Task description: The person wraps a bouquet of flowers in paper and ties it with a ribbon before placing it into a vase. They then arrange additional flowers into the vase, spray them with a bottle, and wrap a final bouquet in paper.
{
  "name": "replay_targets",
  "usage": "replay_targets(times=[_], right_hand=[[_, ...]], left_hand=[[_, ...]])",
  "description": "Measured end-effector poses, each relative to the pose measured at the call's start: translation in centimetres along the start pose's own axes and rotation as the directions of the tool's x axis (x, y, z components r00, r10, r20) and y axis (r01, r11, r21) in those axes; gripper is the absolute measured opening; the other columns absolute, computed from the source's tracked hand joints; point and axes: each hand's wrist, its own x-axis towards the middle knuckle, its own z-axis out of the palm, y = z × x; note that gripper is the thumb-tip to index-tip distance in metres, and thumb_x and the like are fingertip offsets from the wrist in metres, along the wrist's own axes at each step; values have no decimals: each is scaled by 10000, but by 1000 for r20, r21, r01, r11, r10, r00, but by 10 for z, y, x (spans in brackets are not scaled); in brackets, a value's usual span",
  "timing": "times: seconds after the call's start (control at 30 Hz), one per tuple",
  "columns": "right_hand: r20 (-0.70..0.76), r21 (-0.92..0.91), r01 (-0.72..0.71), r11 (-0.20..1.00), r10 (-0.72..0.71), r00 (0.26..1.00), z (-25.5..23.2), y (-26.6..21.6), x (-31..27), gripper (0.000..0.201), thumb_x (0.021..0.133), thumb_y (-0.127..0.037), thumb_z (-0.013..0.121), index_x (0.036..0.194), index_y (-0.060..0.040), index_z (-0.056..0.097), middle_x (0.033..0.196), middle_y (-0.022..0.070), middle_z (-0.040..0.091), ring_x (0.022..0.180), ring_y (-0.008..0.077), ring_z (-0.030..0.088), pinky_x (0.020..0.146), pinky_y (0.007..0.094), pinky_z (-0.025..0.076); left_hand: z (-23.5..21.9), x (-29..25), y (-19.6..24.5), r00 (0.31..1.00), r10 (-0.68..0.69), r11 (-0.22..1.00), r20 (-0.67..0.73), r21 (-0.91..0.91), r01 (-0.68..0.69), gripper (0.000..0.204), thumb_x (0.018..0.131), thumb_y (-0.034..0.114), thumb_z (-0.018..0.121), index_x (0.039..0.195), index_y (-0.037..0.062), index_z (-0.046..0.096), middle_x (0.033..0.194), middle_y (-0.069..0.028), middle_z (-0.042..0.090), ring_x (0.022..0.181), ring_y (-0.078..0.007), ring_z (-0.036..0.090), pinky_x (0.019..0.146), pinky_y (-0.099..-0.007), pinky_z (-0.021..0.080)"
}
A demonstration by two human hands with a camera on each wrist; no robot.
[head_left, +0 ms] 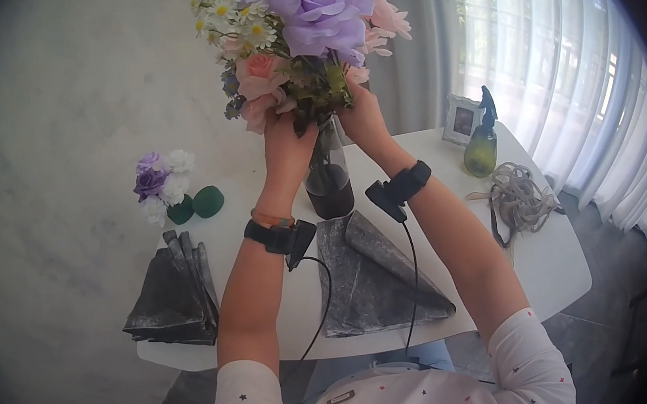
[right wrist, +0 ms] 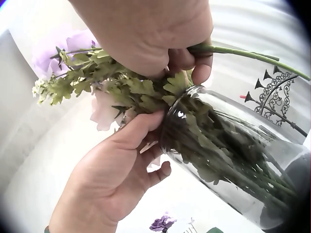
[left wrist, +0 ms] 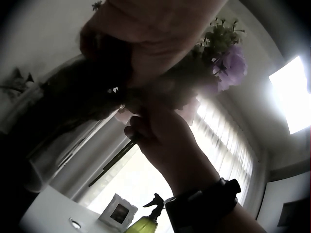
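Note:
A bouquet of artificial-looking purple roses [head_left: 324, 12], pink roses [head_left: 260, 76] and white daisies [head_left: 243, 21] stands in a tall clear glass vase [head_left: 330, 193] with a dark lower part. My left hand [head_left: 288, 150] holds the bouquet's leafy base at the vase rim, thumb over the foliage in the right wrist view. On the other side, my right hand [head_left: 366, 124] grips a green flower stem [right wrist: 240, 54], fingers curled round it. This stem's lower end sticks out beside the vase, while the other stems [right wrist: 243, 167] run down inside the glass.
Dark grey folded sheets [head_left: 166, 292] lie at left, another sheet [head_left: 376, 276] in front of the vase. Purple and white flowers [head_left: 161, 180] and green foam pieces [head_left: 208, 201] are back left. A ribbon pile [head_left: 523, 199], spray bottle [head_left: 481, 148] and picture frame [head_left: 461, 119] occupy the right.

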Motion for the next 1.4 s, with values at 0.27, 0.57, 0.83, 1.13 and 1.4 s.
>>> replay_targets(times=[0.27,0.57,0.83,1.13,1.4], right_hand=[[24,77,-132,988,130,991,-1,17,-3,200,792,-22,609,988,19,606,856,241,647,864,412,623,717,399,487],[28,16,119,993,-119,992,-6,8,-7,325,811,-15,591,1134,-21,556,937,241,643,945,422,600,769,395,480],[258,41,-183,982,167,952,-22,12,8,255,855,-64,567,1105,-13,581,932,175,675,866,298,658,782,359,485],[277,107,-43,993,12,961,-23,12,-2,275,942,-217,534,1169,-61,537,975,53,621,646,104,582,419,238,446],[229,79,-12,997,-7,974,-19,21,-4,225,904,-117,527,1089,10,546,760,120,623,544,171,590,483,303,470]], left_hand=[[-13,5,16,987,-159,958,27,-237,161,389,863,133,595,1210,-23,512,1059,-225,588,925,-345,604,797,-413,471],[-13,9,15,998,22,984,-53,178,-13,354,933,120,495,1278,73,427,1106,-202,557,917,-390,592,661,-457,510],[-11,7,6,994,88,946,65,308,-104,351,809,39,559,1146,123,507,1141,-179,515,876,-397,602,644,-487,508],[-11,3,28,986,-56,967,154,255,15,318,799,182,609,1098,78,581,1157,-251,447,843,-425,604,669,-477,522],[5,-10,32,996,60,959,65,272,-76,246,843,112,579,1080,50,565,1187,-272,408,1040,-439,523,720,-467,524]])
